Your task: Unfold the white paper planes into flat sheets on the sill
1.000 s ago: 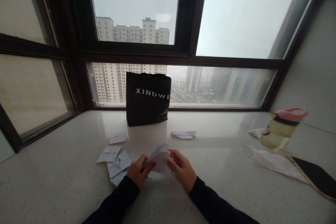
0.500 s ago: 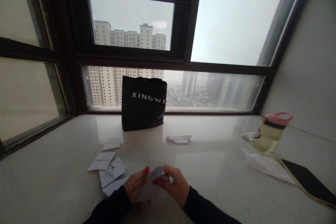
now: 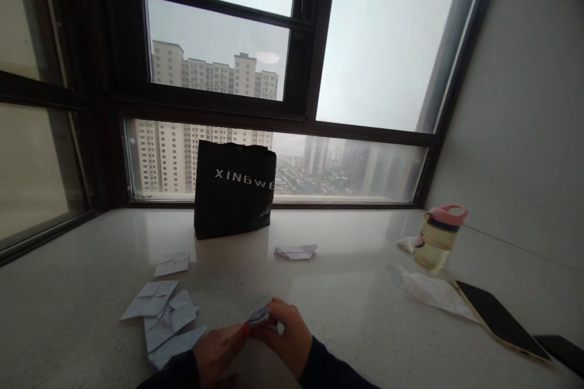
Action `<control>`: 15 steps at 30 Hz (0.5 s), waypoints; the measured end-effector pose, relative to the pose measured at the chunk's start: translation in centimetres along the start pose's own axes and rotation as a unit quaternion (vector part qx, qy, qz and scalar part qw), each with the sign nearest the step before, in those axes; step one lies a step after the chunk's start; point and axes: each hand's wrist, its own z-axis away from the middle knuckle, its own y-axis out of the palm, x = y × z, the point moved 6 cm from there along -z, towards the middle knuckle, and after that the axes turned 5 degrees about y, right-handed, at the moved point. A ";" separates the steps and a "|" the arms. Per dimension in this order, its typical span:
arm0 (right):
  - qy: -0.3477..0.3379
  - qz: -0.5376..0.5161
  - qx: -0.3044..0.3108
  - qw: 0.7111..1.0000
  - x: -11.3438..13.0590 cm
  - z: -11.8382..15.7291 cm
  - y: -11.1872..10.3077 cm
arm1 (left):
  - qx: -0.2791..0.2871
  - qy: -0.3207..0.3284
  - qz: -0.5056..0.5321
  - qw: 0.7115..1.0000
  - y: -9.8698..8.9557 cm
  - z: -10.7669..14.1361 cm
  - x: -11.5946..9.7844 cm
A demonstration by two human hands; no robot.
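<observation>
Near the bottom centre, my left hand [image 3: 219, 349] and my right hand [image 3: 287, 334] meet around a folded white paper [image 3: 259, 316]. My right thumb and fingers pinch its right side. My left hand grips the other side, largely covering it. Left of my hands lie several folded white papers [image 3: 171, 319], some overlapping, with one folded square [image 3: 172, 263] apart behind them. Farther off, a flat folded paper [image 3: 296, 251] rests on the pale speckled sill [image 3: 347, 292].
A black bag [image 3: 235, 194] stands upright by the window. At the right are a pink-lidded bottle [image 3: 437, 240], crumpled white tissue [image 3: 435, 293], a dark phone-like slab [image 3: 499, 319] and another dark object [image 3: 561, 349] at the edge.
The view has shifted, so the bag and bottle appear farther left. My hands have moved slightly left and lower with the paper, and less of the paper shows between them.
</observation>
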 end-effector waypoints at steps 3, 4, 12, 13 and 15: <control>-0.008 0.001 -0.008 1.000 0.1 0.0 -0.1 | -0.005 -0.017 -0.015 1.000 -0.1 0.1 0.3; 0.003 0.001 -0.013 1.000 -0.1 0.0 -0.2 | -0.005 -0.024 -0.024 0.999 -0.2 0.1 0.5; 0.067 -0.117 0.021 0.991 -1.5 -0.2 0.5 | 0.016 -0.071 0.024 0.997 0.5 0.2 1.6; 0.070 -0.130 0.027 0.989 -1.6 -0.2 0.6 | 0.028 -0.088 0.045 0.995 0.7 0.3 1.7; 0.081 -0.146 0.038 0.985 -2.1 -0.1 0.7 | 0.042 -0.107 0.081 0.990 1.1 0.4 1.7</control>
